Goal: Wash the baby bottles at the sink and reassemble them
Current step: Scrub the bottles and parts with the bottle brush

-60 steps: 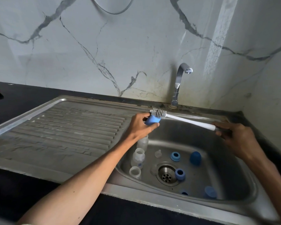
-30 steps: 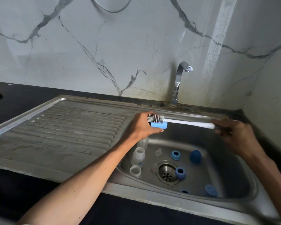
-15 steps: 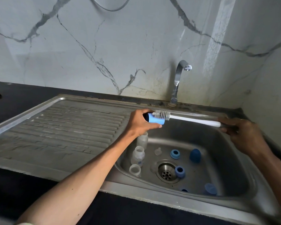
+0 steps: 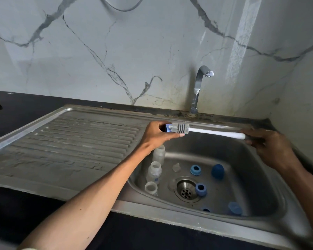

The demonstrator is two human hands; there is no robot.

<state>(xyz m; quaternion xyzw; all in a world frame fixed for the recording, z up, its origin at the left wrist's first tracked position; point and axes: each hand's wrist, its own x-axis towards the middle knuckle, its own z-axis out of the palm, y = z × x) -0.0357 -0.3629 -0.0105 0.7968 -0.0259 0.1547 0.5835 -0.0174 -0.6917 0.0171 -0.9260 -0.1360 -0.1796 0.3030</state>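
- I am seeing a small blue bottle part (image 4: pixel 167 128) being held over the far left edge of the sink basin (image 4: pixel 271 179), with the bristle head of a bottle brush (image 4: pixel 181 128) lying against it.
- My left hand (image 4: pixel 158 135) is curling its fingers and thumb around that blue part, gripping it just above the basin.
- My right hand (image 4: pixel 271 148) is closing around the dark end of the brush's white handle (image 4: pixel 219 132), well apart from the left hand, with the handle spanning the gap between the two.
- Three clear baby bottles (image 4: pixel 154 171) are standing in a row along the left wall of the basin, right below my left hand.
- A small clear teat (image 4: pixel 176 167) is sitting on the basin floor just beside the bottles.
- Two blue screw rings (image 4: pixel 195 170) are lying near the drain (image 4: pixel 186 191), one behind it and one touching its right rim.
- A round blue cap (image 4: pixel 217 171) is resting to the right of the far ring, and another blue cap (image 4: pixel 234 208) is lying at the near side of the basin, beside a further blue piece that is too hidden to name.
- The tap (image 4: pixel 199 87) is standing behind the basin, with its spout pointing right.
- The ribbed draining board (image 4: pixel 70 141) is stretching to the left, and the dark table (image 4: pixel 16 213) is running round the sink.
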